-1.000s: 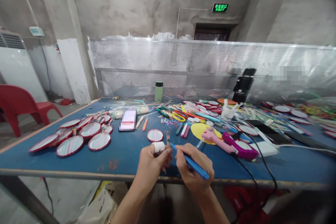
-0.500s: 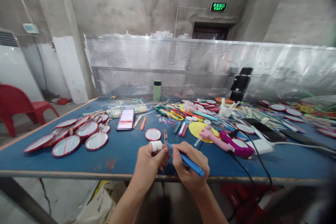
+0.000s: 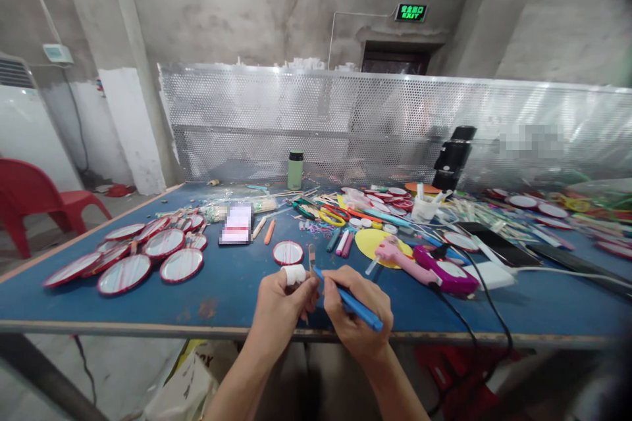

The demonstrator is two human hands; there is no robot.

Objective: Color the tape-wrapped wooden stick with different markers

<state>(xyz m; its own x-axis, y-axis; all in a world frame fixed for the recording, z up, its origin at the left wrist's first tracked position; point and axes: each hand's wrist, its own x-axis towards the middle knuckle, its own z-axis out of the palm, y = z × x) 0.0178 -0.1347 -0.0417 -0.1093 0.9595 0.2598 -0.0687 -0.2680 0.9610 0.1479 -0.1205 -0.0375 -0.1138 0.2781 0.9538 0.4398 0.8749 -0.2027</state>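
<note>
My left hand (image 3: 282,302) is closed on a small wooden stick (image 3: 312,255), which stands upright with a darker patch below its tip. A white wrap (image 3: 295,273) covers one finger of that hand. In my right hand (image 3: 363,312) is a blue marker pen (image 3: 356,308), its tip at the side of the stick. Just beyond my hands a round white disc with a red rim (image 3: 288,252) lies flat on the blue table (image 3: 227,302). The lower end of the stick is mostly hidden by my fingers.
Several red-rimmed discs (image 3: 123,273) are piled at the left. A phone (image 3: 236,223) lies behind them, near an orange marker (image 3: 269,232). At the right are a pink glue gun (image 3: 401,258), a yellow disc (image 3: 368,247), scissors (image 3: 333,215) and black cables (image 3: 457,312). A green bottle (image 3: 295,171) stands farther back.
Almost nothing differs. My right hand and the blue marker have shifted very slightly to the left; my left hand holds the stick in the same place.
</note>
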